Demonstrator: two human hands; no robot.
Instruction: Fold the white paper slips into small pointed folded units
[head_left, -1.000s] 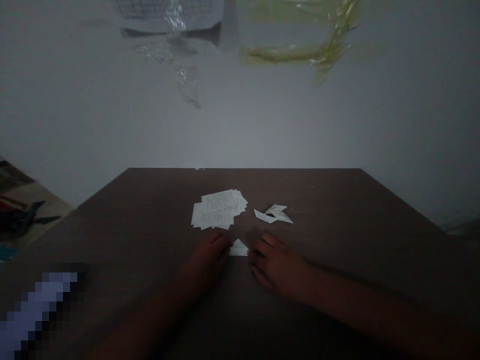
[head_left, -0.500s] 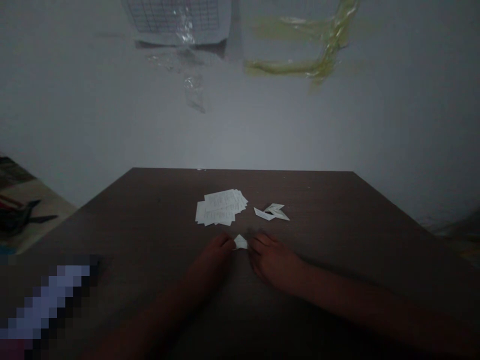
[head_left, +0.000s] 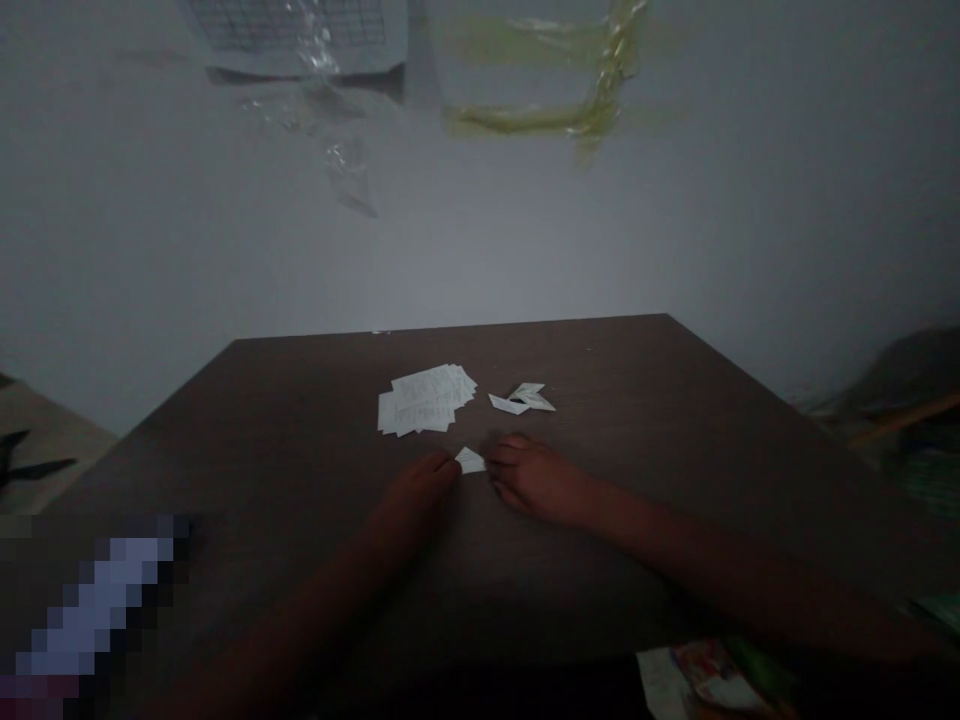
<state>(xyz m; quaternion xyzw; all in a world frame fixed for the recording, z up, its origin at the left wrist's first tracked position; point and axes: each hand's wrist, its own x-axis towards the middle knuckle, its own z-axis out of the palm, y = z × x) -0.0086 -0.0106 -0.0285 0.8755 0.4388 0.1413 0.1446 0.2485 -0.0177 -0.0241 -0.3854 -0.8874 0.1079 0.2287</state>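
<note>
A small piece of folded white paper (head_left: 469, 461) lies on the dark table between my hands, its top edge coming to a point. My left hand (head_left: 424, 487) pinches its left end, fingers closed. At the right end, my right hand (head_left: 536, 478) has its fingers bent and pressed together on the paper's edge; the tips are dim. Just beyond them rests a loose stack of printed paper sheets (head_left: 424, 402), fanned out. To the right of that stack sit a few folded paper pieces (head_left: 525, 398) with pointed ends.
The brown table (head_left: 300, 370) reaches back to a grey wall (head_left: 480, 230), where taped sheets and yellow tape (head_left: 525, 122) hang. A pixelated pale object (head_left: 97, 600) is at the lower left. Colourful items (head_left: 720, 672) show below the table's front edge.
The view has shifted and tilted slightly, so table and papers appear further left and higher. Both hands stay at the folded paper, whose lower edge now looks straighter.
</note>
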